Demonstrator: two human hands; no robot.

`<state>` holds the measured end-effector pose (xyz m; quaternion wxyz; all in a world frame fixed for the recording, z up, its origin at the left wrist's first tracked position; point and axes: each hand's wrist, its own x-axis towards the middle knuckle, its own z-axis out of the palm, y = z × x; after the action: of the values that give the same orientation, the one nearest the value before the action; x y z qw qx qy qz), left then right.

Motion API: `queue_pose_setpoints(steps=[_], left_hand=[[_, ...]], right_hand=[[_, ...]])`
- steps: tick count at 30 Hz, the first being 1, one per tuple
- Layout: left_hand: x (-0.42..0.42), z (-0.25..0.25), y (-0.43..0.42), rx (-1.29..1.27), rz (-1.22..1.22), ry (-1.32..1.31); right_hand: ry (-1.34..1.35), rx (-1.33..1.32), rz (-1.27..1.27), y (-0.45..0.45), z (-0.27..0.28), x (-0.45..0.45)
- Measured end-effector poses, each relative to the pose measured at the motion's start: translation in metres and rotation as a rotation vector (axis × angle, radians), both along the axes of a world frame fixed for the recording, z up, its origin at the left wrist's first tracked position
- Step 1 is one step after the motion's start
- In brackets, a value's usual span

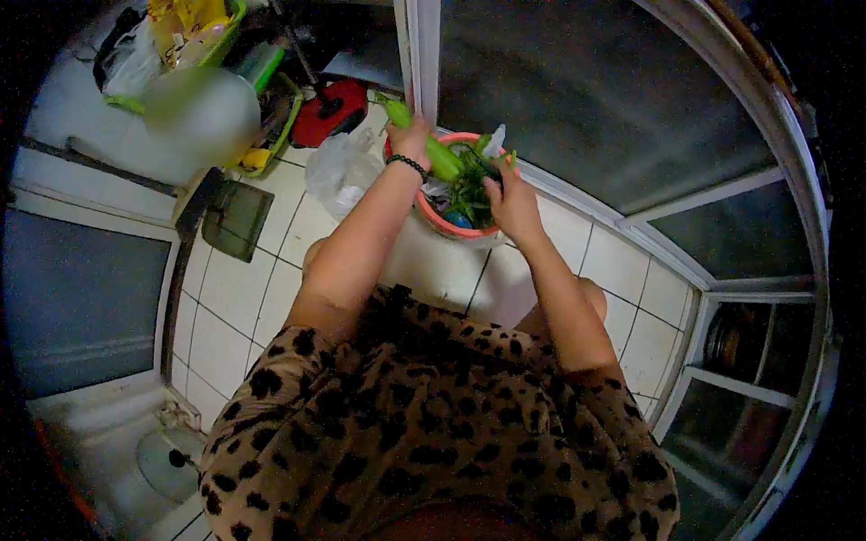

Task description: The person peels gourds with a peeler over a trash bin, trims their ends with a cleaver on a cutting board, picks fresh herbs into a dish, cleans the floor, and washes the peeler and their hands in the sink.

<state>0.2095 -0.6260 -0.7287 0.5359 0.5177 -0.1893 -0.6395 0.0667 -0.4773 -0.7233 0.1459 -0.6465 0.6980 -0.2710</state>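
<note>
On my feed, the left hand [413,140] has its grip wrapped around a long, pale green vegetable [444,162], one end sticking out past the hand and the other slanting down over a coral-rimmed bucket [465,233]. Inside the bucket I see a tangle of dark green scraps [469,192] and a bit of something blue [458,220]. At its far side, the right hand [517,200] has curled fingers close to the vegetable's lower end; a dark shape shows by them, but the picture is too grainy for me to tell whether that grip is pinching it. I judge the step in hand to be close two-handed work on the vegetable above the bucket. The next move, I'd say, calls for a firm left hold and careful right fingers.

As for the room, a grey panel [90,302] stands at far left, then a green-edged basket [236,27] with yellow packets [185,22], a red base [334,113] and a crumpled clear bag [341,171] beside the bucket. White floor tiles [433,270] lie underneath; dark framed glass [577,90] fills the right.
</note>
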Motion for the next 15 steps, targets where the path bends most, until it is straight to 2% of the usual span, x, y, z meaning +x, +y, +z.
queue_pose_setpoints(steps=[2, 3, 4, 5, 6, 8, 9, 11, 13, 14, 15], left_hand=[[-0.004, -0.018, -0.007, 0.011, -0.075, 0.110], [-0.005, -0.013, -0.003, 0.008, -0.075, 0.109], [-0.006, -0.005, 0.005, -0.058, -0.160, 0.242], [-0.008, 0.004, 0.013, -0.125, -0.243, 0.377], [-0.007, 0.011, 0.020, -0.128, -0.242, 0.379], [-0.007, 0.020, 0.033, -0.254, -0.454, 0.430], [-0.013, 0.018, 0.036, -0.274, -0.378, 0.351], [-0.017, 0.008, 0.031, -0.274, -0.355, 0.362], [-0.019, -0.004, 0.023, -0.277, -0.332, 0.371], [-0.019, -0.009, 0.019, -0.286, -0.323, 0.332], [-0.018, -0.014, 0.017, -0.297, -0.314, 0.294]], right_hand=[[-0.249, -0.232, 0.064, -0.019, 0.002, 0.004], [-0.259, -0.395, 0.110, -0.028, -0.015, 0.003], [-0.258, -0.400, 0.112, -0.028, -0.009, 0.003], [-0.652, -0.124, 0.077, -0.027, -0.002, 0.000], [-1.034, 0.171, 0.035, -0.024, 0.006, 0.000], [-1.099, 0.250, -0.010, -0.022, 0.012, 0.002], [-1.094, 0.249, 0.004, -0.023, 0.010, 0.002], [-1.088, 0.250, 0.017, -0.029, -0.001, -0.003], [-0.105, -0.149, 0.046, -0.038, -0.004, -0.009], [-0.104, -0.149, 0.046, -0.035, -0.007, -0.010], [0.073, -0.100, 0.065, -0.023, 0.007, -0.005]])
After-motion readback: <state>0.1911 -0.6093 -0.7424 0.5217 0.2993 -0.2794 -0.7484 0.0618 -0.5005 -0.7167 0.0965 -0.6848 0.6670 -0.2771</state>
